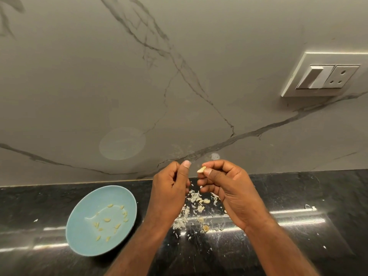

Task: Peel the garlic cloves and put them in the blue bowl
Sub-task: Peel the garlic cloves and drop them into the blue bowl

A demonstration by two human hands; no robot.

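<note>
A garlic clove (201, 169) is being pinched by the right hand (229, 188); the left hand (169, 190) is being held curled beside it, gripping nothing visible.

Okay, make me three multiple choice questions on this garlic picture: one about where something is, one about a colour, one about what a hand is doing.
1. Where is the blue bowl?
A. on the counter, left of the left hand
B. stacked on a plate
C. held up in the air

2. What colour is the counter?
A. white
B. black
C. green

3. What is the right hand doing?
A. lying flat on the counter
B. pinching a garlic clove
C. gripping a knife

Answers:
1 A: the bowl rests on the counter beside the left forearm.
2 B: the surface is dark and glossy.
3 B: the thumb and fingertips close on the clove, above the loose skins.
</note>
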